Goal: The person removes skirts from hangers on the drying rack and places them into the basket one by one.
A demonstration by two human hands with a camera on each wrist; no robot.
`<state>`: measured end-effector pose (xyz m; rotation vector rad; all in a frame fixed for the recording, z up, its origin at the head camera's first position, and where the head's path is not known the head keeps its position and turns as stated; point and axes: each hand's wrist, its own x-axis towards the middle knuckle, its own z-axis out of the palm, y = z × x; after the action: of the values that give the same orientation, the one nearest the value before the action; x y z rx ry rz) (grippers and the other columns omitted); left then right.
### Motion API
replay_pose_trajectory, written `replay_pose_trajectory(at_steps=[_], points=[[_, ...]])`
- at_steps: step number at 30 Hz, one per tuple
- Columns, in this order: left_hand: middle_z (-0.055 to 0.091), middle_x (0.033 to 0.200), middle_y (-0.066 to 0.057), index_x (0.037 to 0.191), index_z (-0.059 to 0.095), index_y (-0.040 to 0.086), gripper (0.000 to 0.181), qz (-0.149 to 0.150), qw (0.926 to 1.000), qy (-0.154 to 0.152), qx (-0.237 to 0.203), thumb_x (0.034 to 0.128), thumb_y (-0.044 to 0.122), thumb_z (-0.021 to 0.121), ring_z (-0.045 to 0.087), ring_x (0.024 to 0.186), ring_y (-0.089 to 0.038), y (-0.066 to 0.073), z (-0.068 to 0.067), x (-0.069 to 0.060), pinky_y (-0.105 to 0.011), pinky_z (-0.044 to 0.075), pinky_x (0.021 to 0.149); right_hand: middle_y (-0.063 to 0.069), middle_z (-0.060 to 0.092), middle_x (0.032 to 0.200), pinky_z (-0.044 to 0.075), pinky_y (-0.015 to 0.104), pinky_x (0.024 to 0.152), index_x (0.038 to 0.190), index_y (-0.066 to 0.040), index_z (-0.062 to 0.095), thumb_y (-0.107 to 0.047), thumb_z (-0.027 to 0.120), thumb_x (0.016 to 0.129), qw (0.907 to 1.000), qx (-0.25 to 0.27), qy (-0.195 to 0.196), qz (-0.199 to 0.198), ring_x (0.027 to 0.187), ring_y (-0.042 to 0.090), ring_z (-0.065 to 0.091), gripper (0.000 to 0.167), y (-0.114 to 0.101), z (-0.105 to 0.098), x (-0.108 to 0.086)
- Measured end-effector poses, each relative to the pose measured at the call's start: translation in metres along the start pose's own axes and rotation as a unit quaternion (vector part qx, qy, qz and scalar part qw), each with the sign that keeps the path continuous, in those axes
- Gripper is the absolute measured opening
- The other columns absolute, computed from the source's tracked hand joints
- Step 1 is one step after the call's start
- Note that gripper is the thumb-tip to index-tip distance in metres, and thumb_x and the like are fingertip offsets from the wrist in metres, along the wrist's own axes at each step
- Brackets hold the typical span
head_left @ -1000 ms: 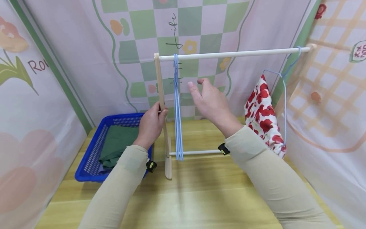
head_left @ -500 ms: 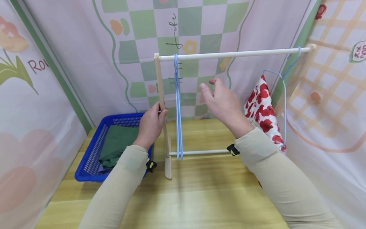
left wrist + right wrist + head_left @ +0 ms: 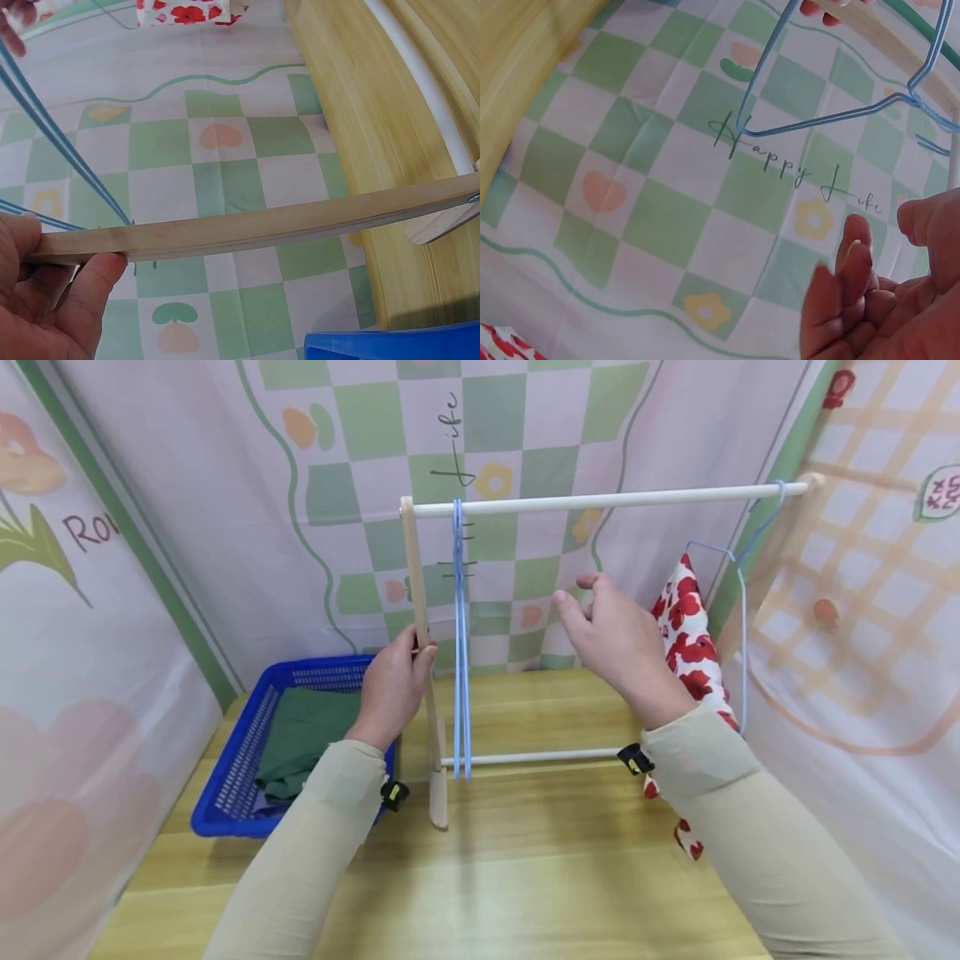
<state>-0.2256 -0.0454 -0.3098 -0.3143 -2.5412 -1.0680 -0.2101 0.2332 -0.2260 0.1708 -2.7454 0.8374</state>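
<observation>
My left hand (image 3: 393, 687) grips the wooden left upright (image 3: 417, 577) of a clothes rack; in the left wrist view thumb and fingers are on either side of that wooden post (image 3: 225, 231). My right hand (image 3: 618, 635) hangs in the air below the white top rail (image 3: 600, 502), fingers loosely bent and holding nothing, as the right wrist view also shows. Blue wire hangers (image 3: 461, 643) hang close together near the left upright. At the rail's right end another blue hanger (image 3: 742, 602) carries a white cloth garment with red flowers (image 3: 690, 643), partly hidden behind my right arm.
A blue plastic basket (image 3: 225, 777) with folded dark green cloth (image 3: 303, 735) stands left of the rack on the wooden table (image 3: 525, 877). A white lower bar (image 3: 547, 757) runs between the rack's feet. Printed curtains enclose the back and both sides.
My right hand has moved to the right, away from the bunched hangers and towards the flowered garment. My left hand keeps its hold on the upright. The hangers sway slightly.
</observation>
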Motion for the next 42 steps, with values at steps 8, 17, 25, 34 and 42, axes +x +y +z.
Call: replay_pose_trajectory(at_steps=[8, 17, 25, 34, 42], points=[[0.072, 0.108, -0.011, 0.127, 0.063, 0.008, 0.026, 0.005, 1.0, 0.001, 0.005, 0.1104, 0.026, 0.055, 0.07, 0.093, -0.027, -0.002, 0.0, 0.001, -0.044, 0.06, 0.076, 0.017, 0.073, 0.118, 0.05, 0.052, 0.078, 0.153, -0.005, 0.046, -0.058, 0.043, 0.106, 0.999, -0.038, 0.024, -0.002, 0.1, 0.036, 0.068, 0.071, 0.011, -0.014, -0.004], [0.072, 0.104, -0.012, 0.124, 0.063, 0.007, 0.025, 0.013, 0.9999, 0.001, 0.009, 0.1105, 0.026, 0.055, 0.069, 0.088, -0.027, -0.001, -0.002, -0.001, -0.044, 0.059, 0.073, 0.024, 0.063, 0.14, 0.04, 0.064, 0.105, 0.156, -0.006, 0.043, -0.046, 0.046, 0.107, 0.9959, -0.057, 0.063, 0.031, 0.128, 0.049, 0.055, 0.063, 0.025, -0.046, -0.001], [0.072, 0.106, -0.012, 0.125, 0.062, 0.007, 0.026, 0.007, 0.9999, -0.006, 0.006, 0.1106, 0.027, 0.054, 0.07, 0.093, -0.027, 0.0, -0.003, 0.0, -0.044, 0.061, 0.077, 0.031, 0.055, 0.145, 0.039, 0.069, 0.102, 0.161, -0.005, 0.034, -0.046, 0.042, 0.106, 0.9873, -0.092, 0.094, 0.09, 0.129, 0.054, 0.048, 0.069, 0.046, -0.074, -0.005], [0.072, 0.108, -0.012, 0.127, 0.062, 0.006, 0.027, 0.009, 0.9999, -0.005, 0.006, 0.1107, 0.026, 0.054, 0.071, 0.095, -0.027, -0.001, -0.003, -0.001, -0.044, 0.061, 0.078, 0.038, 0.034, 0.155, 0.038, 0.073, 0.1, 0.166, -0.005, 0.017, -0.05, 0.044, 0.104, 0.9769, -0.103, 0.074, 0.172, 0.134, 0.057, 0.036, 0.081, 0.077, -0.094, -0.005], [0.073, 0.113, -0.012, 0.127, 0.063, 0.006, 0.028, 0.007, 0.9999, -0.005, 0.009, 0.1107, 0.028, 0.054, 0.072, 0.1, -0.028, -0.001, -0.003, 0.0, -0.043, 0.061, 0.081, 0.046, 0.034, 0.144, 0.037, 0.075, 0.1, 0.159, 0.008, 0.025, -0.047, 0.045, 0.103, 0.9719, -0.149, 0.048, 0.176, 0.128, 0.06, 0.035, 0.081, 0.108, -0.095, -0.007]])
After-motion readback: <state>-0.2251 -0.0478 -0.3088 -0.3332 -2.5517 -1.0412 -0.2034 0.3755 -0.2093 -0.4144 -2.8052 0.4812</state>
